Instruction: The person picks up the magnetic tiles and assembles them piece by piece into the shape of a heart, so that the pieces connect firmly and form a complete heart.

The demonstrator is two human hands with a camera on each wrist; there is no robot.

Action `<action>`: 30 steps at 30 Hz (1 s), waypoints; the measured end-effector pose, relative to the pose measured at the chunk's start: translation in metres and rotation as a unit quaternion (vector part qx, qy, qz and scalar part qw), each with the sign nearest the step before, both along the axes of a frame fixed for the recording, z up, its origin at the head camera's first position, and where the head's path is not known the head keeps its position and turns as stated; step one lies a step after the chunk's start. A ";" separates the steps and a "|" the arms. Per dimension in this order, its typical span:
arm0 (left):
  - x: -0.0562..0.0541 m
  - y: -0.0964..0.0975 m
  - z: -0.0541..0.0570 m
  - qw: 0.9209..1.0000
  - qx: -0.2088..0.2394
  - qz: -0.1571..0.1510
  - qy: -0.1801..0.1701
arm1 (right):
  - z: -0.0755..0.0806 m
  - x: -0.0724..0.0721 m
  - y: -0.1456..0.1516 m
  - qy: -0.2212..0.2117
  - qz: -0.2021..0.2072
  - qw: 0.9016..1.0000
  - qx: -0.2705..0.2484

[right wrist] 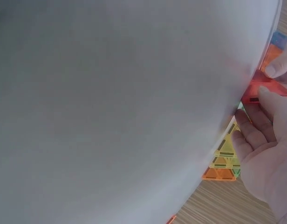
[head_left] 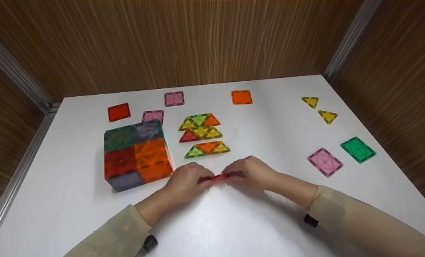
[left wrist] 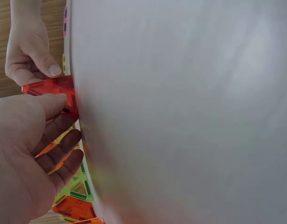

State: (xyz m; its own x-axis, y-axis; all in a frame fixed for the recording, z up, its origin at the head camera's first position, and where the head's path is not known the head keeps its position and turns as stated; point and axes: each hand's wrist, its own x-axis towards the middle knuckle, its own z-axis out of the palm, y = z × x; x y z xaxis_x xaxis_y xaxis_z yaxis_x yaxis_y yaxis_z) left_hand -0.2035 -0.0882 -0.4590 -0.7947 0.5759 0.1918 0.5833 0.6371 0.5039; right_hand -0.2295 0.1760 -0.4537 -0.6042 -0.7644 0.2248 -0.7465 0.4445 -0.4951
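Note:
My left hand [head_left: 189, 180] and right hand [head_left: 251, 173] meet in front of me, low over the white table. Between them is a red see-through magnetic tile piece [head_left: 219, 177], pinched from both sides by thumbs and fingers. In the left wrist view, the left thumb lies on the red piece [left wrist: 55, 88] while the other fingers fan out below. The right wrist view has the right thumb on its near part [right wrist: 255, 88]. Fingers cover much of it; whether it is one tile or several, I cannot tell. Just beyond lie three rows of joined triangle tiles [head_left: 207, 148].
A box of coloured square tiles [head_left: 121, 162] stands close to the left hand. Loose squares lie behind: red [head_left: 119, 112], pink [head_left: 174, 99] and orange [head_left: 241, 97]. Rightward are two yellow triangles [head_left: 328, 116], a pink square [head_left: 325, 162] and a green one [head_left: 358, 149]. Wood-grain panels [head_left: 198, 43] surround the table.

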 end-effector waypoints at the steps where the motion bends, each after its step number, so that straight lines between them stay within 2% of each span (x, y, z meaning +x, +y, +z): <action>1: 0.000 0.000 0.000 1.000 0.000 0.004 -0.005 | 0.002 -0.002 0.004 -0.004 -0.007 1.000 0.004; 5: 0.000 0.000 0.001 1.000 0.002 0.017 -0.024 | 0.008 -0.013 0.031 -0.004 -0.047 0.999 -0.002; 8: -0.001 0.000 0.002 0.999 0.008 0.017 -0.031 | 0.013 -0.026 0.063 -0.005 -0.105 0.994 -0.017; 10: -0.001 0.000 0.002 0.999 0.011 0.015 -0.037 | 0.017 -0.036 0.088 -0.012 -0.160 0.987 -0.018; 12: -0.002 -0.001 0.001 0.999 0.013 0.009 -0.038 | 0.021 -0.047 0.114 -0.028 -0.228 0.973 -0.006; 15: -0.003 -0.001 0.000 0.999 0.017 0.005 -0.040 | 0.025 -0.063 0.155 -0.063 -0.327 0.943 0.032; 18: -0.002 -0.002 -0.002 0.999 0.020 0.002 -0.034 | 0.025 -0.078 0.192 -0.096 -0.389 0.913 0.073; 21: -0.002 -0.002 -0.002 0.999 0.020 0.002 -0.037 | 0.023 -0.088 0.222 -0.137 -0.418 0.892 0.109; 24: -0.002 -0.001 -0.002 0.999 0.016 -0.001 -0.039 | 0.019 -0.094 0.241 -0.171 -0.424 0.878 0.142; 26: -0.003 -0.001 -0.003 0.999 0.015 -0.001 -0.042 | 0.018 -0.096 0.248 -0.189 -0.421 0.873 0.160; 30: -0.005 -0.002 -0.002 0.999 0.018 0.003 -0.048 | 0.018 -0.100 0.248 -0.201 -0.409 0.870 0.191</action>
State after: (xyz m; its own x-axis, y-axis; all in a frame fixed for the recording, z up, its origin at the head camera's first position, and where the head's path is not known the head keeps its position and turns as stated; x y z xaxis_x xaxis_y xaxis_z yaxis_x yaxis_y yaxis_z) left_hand -0.2081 -0.0904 -0.4609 -0.8135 0.5655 0.1358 0.5281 0.6206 0.5797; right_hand -0.3299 0.4237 -0.4352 -0.9520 -0.0152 -0.3059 0.0949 0.9350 -0.3418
